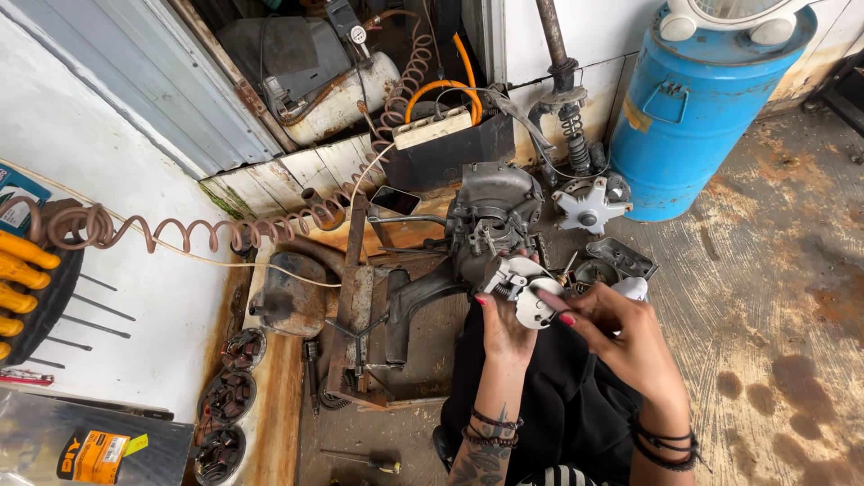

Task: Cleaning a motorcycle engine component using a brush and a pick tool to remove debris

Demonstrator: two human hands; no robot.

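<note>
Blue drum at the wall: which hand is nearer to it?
Right. The right hand sits below the blue drum; the left hand, holding the round metal part, is farther left.

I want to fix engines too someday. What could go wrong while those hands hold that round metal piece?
The round silver metal plate with small springs rests only on the left hand while the right hand pokes it, so it might slip or a spring might pop loose. Anything dropped could get lost among the loose grey metal parts on the rusty concrete floor.

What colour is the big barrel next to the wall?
The barrel is bright blue, with a white fan-like thing resting on its lid. The head view shows it, top right.
</note>
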